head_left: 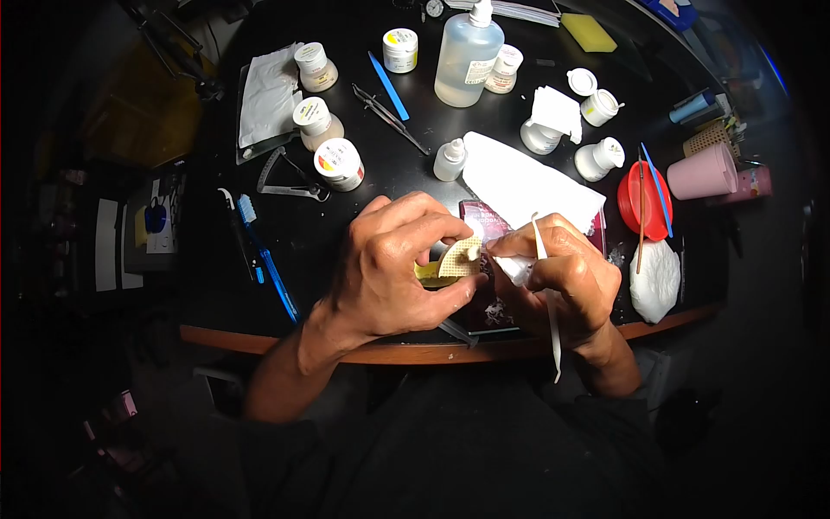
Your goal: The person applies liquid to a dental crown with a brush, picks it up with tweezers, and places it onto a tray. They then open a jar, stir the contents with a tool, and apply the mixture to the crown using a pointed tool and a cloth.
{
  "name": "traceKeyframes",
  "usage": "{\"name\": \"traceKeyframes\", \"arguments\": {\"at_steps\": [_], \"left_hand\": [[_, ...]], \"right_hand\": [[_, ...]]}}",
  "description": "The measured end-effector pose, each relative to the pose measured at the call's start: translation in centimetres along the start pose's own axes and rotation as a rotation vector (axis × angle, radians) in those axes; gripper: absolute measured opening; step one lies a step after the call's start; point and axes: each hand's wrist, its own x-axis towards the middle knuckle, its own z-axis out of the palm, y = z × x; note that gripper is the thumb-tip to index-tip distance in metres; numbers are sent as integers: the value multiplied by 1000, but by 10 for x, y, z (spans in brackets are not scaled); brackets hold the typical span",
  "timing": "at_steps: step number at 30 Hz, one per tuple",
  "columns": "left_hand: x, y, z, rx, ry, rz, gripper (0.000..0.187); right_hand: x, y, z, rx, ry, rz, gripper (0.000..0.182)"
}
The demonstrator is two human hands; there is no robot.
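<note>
My left hand (385, 259) is closed round the edge of a cream honeycomb-patterned firing tray (456, 264), thumb below and fingers above. A small white piece (474, 253) sits at its right side. Something yellow-green (426, 273) shows behind the tray, partly hidden by my fingers. My right hand (575, 277) pinches a crumpled white tissue (517, 271) close to the white piece. Between its fingers there is also a slim white double-ended spatula (554, 337), roughly upright. Both hands are above a dark reddish slab (487, 221) with white crumbs on it.
A large clear bottle (469, 60), a small dropper bottle (450, 161) and several powder jars (339, 164) stand behind the hands. Tweezers (389, 117) and a toothbrush (268, 259) lie leftward. A red bowl (635, 190) and white cloth wad (654, 285) are at right.
</note>
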Motion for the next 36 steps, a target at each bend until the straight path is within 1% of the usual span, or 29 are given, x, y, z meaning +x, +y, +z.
{"name": "traceKeyframes", "arguments": {"at_steps": [9, 27, 33, 36], "left_hand": [[1, 2, -1, 16, -3, -3, 41], [1, 1, -1, 14, 0, 8, 42], [1, 2, -2, 17, -4, 1, 42], [1, 2, -1, 16, -5, 0, 42]], "right_hand": [[-1, 0, -2, 10, -25, -2, 38], [-2, 0, -3, 23, -56, 6, 35], [3, -4, -2, -8, 1, 5, 38], [2, -3, -3, -24, -5, -5, 39]]}}
